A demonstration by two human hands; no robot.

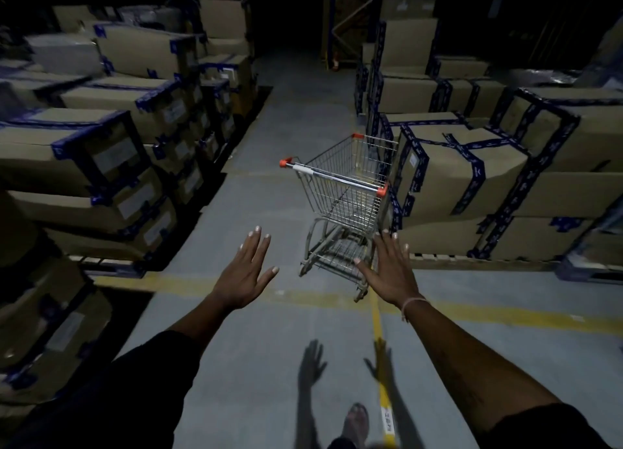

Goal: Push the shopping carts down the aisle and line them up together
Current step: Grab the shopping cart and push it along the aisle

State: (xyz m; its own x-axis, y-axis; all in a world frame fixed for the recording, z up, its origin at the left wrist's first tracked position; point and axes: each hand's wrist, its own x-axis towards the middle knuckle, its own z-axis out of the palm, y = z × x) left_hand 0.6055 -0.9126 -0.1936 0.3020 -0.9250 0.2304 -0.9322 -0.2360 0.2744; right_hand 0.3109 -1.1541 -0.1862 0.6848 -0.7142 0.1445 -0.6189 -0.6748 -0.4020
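One wire shopping cart (344,192) with orange handle caps stands in the aisle ahead, empty, angled toward the boxes on the right. Its handle bar (333,176) faces me. My left hand (244,273) is stretched forward with fingers spread, short of the cart and to its left, holding nothing. My right hand (391,270) is also flat and spread, in front of the cart's lower frame, apart from the handle. No second cart is in view.
Stacks of taped cardboard boxes (101,151) line the left side, and more boxes (472,178) on pallets line the right, close to the cart. A grey floor aisle (303,104) runs ahead into darkness. Yellow floor lines (381,334) cross near my foot (354,421).
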